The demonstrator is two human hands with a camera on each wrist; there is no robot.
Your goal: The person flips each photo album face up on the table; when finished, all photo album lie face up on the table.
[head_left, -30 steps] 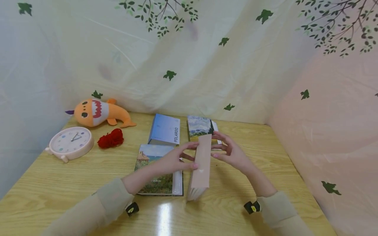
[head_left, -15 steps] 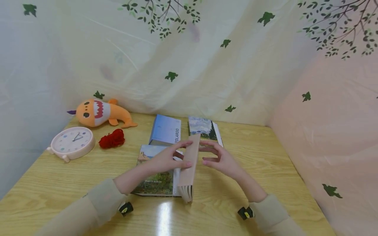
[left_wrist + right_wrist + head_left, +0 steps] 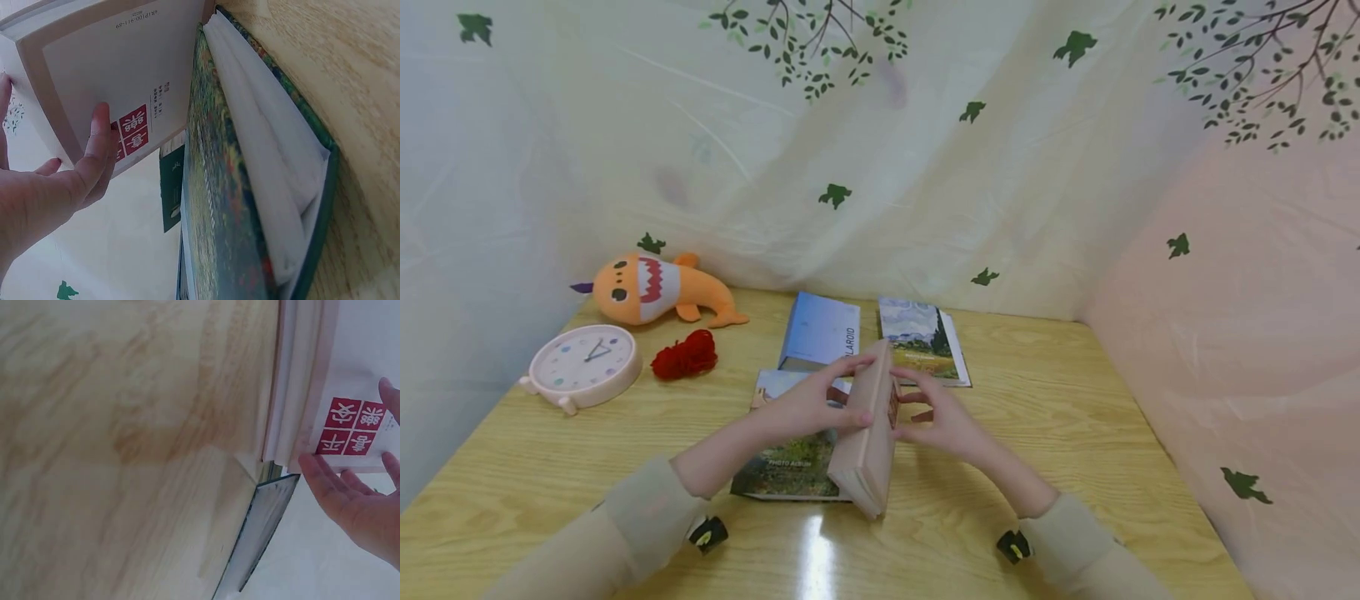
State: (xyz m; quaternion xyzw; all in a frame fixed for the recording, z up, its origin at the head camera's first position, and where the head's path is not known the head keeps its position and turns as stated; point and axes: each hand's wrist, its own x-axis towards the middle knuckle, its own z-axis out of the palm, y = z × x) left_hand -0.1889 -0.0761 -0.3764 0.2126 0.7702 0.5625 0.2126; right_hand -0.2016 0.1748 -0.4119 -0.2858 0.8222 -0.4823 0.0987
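Observation:
A pale pink photo album (image 3: 859, 454) with red square lettering (image 3: 349, 425) stands tilted on the table between both hands. My left hand (image 3: 801, 410) grips it from the left, its fingertips on the cover in the left wrist view and the thumb near the edge. From the right, my right hand (image 3: 946, 418) holds the opposite cover with bent fingers and thumb. Just left of it lies a landscape-covered photo album (image 3: 786, 467), partly hidden by the pink album and left forearm. Its white pages (image 3: 262, 131) show in the left wrist view.
Behind are a blue POLAROID album (image 3: 822, 327) and another painted-cover album (image 3: 925, 333). Toward the left lie red yarn (image 3: 685, 355), a pink clock (image 3: 583, 360) and an orange plush shark (image 3: 662, 287). A pale curtain (image 3: 880, 233) hangs along the table's back edge.
The pink album has moved left beside the landscape album and turned, so its right cover shows a little. Both hands have moved left with it, and the right fingers now touch its cover.

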